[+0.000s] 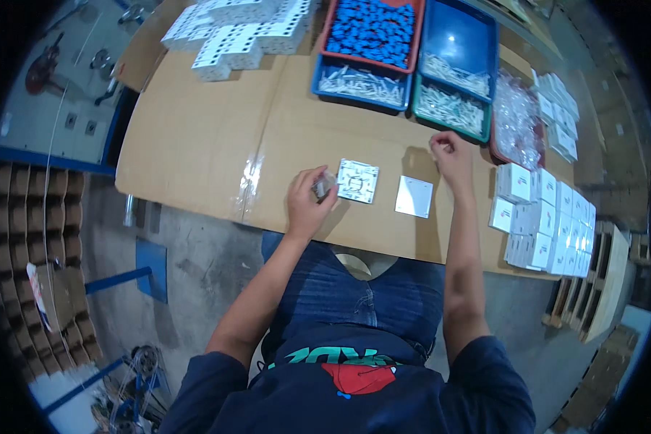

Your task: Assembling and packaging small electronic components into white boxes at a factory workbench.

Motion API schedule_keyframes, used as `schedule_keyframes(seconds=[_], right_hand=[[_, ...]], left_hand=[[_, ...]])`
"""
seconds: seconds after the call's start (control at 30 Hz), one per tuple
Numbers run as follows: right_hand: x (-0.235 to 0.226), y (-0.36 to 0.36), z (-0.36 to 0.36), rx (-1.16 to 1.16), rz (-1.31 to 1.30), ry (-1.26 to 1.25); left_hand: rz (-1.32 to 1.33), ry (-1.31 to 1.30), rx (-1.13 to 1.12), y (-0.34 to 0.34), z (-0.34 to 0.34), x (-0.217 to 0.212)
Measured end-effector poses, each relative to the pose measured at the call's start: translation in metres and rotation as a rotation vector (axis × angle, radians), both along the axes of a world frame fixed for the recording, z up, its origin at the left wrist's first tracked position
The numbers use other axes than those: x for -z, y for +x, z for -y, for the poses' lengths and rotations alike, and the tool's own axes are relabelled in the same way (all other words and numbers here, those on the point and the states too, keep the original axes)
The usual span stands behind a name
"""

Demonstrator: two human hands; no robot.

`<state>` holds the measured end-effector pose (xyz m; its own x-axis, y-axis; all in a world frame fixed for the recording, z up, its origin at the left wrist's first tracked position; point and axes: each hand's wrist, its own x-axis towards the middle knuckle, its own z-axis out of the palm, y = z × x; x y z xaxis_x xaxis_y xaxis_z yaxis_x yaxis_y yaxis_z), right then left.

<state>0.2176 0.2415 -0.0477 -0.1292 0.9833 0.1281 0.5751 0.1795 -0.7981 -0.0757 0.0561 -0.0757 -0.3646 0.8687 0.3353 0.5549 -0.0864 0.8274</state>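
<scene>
The plain white square (414,197) lies flat on the cardboard-covered worktop (188,145), with a strip of cardboard between it and the near edge. Just left of it, a narrow gap apart, lies the patterned square (357,181). Farther left, past that one, the left hand (311,199) has its grip curled round a small greyish piece (324,186), fingertips close to the patterned square's edge; contact cannot be told. The right hand (448,152) is just beyond the plain square and to its right, its grip drawn in; whether it pinches anything cannot be told. Beyond the plain square, the green tray (452,134) bounds the room on the far side; stacked white boxes (542,217) bound it to the right, across a strip which the right forearm crosses. The broadest room for moving spreads left of the plain square, past the left hand.
</scene>
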Motion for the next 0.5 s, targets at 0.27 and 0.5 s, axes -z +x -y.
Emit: schedule_keyframes(seconds=[0.27, 0.5], right_hand=[[-0.003, -0.121, 0.099, -0.266, -0.345, -0.281], [-0.007, -0.153, 0.119, -0.306, -0.169, -0.254]], left_hand=[[-0.057, 0.035, 0.015, -0.005, 0.007, -0.002], [-0.036, 0.046, 0.022, -0.005, 0.007, -0.001]])
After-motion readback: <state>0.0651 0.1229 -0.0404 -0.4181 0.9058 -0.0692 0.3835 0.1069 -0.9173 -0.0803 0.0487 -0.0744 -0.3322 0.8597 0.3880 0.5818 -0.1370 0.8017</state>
